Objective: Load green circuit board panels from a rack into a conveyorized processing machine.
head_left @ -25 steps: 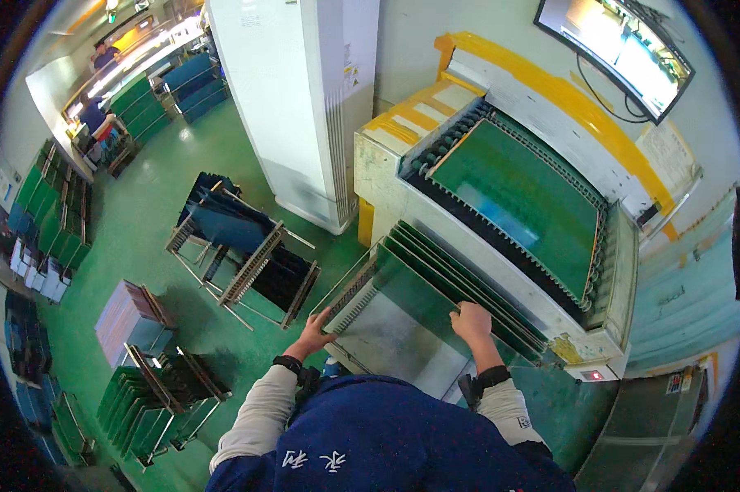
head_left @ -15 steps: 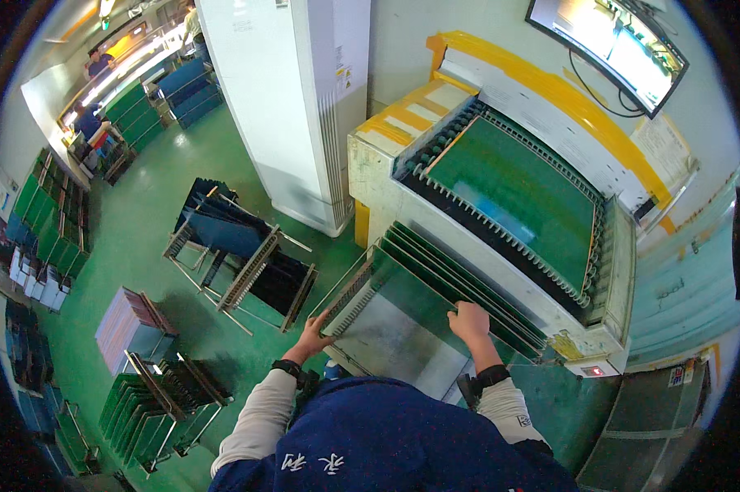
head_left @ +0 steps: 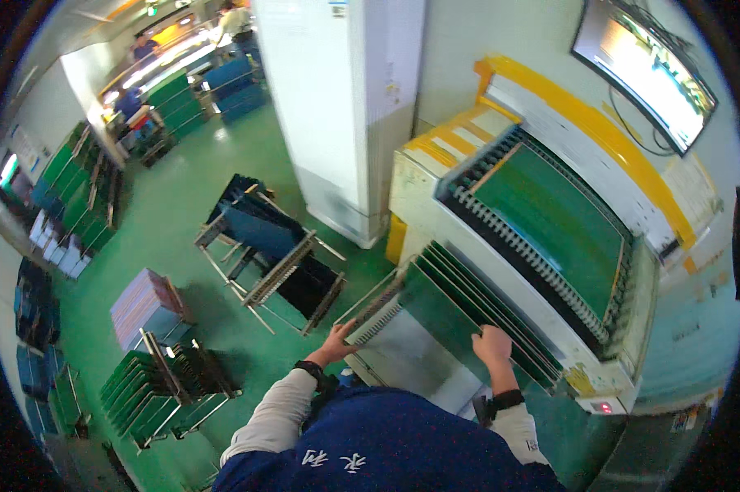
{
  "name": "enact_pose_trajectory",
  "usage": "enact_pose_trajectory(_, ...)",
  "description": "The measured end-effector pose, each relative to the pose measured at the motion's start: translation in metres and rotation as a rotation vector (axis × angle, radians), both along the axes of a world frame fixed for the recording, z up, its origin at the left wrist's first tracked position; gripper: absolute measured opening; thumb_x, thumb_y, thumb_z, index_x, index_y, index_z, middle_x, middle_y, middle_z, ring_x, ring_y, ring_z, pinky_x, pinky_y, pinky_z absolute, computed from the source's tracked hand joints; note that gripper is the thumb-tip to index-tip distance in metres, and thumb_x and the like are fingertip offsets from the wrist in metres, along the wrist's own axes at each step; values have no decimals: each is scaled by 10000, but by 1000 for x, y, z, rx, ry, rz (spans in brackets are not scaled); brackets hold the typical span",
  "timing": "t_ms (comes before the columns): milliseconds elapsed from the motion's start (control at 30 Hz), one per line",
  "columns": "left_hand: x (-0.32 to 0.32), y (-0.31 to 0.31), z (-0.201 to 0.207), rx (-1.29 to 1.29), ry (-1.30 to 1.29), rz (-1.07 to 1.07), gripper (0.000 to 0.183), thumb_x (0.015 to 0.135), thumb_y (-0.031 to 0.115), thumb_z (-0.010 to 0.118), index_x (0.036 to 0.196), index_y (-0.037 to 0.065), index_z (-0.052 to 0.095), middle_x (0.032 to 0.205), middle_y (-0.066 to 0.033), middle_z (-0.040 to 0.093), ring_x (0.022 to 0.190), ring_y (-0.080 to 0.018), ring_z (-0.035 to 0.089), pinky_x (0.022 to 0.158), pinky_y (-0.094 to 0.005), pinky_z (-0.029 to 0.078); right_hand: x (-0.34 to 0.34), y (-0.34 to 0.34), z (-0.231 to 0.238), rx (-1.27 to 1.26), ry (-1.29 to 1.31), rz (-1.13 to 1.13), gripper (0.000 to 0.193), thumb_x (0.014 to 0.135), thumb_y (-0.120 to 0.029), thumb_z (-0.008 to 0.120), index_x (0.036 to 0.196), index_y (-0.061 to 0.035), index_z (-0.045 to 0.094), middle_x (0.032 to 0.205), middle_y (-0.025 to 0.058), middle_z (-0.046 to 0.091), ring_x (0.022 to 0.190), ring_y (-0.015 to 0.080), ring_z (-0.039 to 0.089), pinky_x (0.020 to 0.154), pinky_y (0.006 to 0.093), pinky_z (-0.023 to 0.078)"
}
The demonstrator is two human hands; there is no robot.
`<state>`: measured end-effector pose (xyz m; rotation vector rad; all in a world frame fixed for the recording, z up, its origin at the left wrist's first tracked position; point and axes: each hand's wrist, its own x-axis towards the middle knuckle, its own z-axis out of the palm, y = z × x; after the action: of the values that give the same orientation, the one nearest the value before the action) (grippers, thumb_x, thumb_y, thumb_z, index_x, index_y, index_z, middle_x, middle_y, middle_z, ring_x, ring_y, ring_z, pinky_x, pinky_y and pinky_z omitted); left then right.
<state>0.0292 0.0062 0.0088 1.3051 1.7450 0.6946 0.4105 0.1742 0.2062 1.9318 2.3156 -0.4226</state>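
Green floor (head_left: 276, 353) beside nearest rack edge (head_left: 378, 305)

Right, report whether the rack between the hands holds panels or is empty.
Not empty: several green panels stand in the rack, along its side nearest the machine.

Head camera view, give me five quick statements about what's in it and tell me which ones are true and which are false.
1. The left hand is at the side of the rack. True.
2. The right hand holds a screwdriver. False: it is closed at the upper edge of the front green panel.
3. A large green board lies on top of the roller machine. True.
4. The wall screen is at the lower left. False: it is at the upper right.
5. The floor is green. True.
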Motion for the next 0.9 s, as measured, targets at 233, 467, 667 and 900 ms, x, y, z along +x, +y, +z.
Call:
enact_pose_trajectory(233,5,4,8,-10,27,-23,998,718,243,810,1527,279,227,1449,-219,311,1333,-395,355,1092,-443,380,3,4,-7,-15,-31,-33,368,810,-330,683,1046,-49,700,1001,195,694,961,348,667,835,439,524)
enact_pose_trajectory(467,8,2,22,-43,-42,-1,945,754,254,776,1529,263,237,1447,-224,304,1328,-389,363,1065,-422,410,3,3,-9,28,3,-55,395,795,-295,698,1084,-26,693,1052,200,687,993,349,658,861,433,514)
enact_pose_trajectory(667,12,4,29,-20,3,-24,958,761,306,788,1533,247,224,1453,-206,302,1318,-379,380,1062,-417,416,5,0,-8,68,-35,-35,331,817,-335,689,1041,-92,711,972,151,709,913,324,683,815,434,535)
enact_pose_trajectory(900,5,2,5,-40,-71,13,966,757,315,797,1531,284,221,1457,-210,297,1317,-383,387,1068,-428,409,-1,0,-7,74,-42,-8,344,818,-327,690,1048,-72,707,973,171,706,922,335,682,817,434,535)
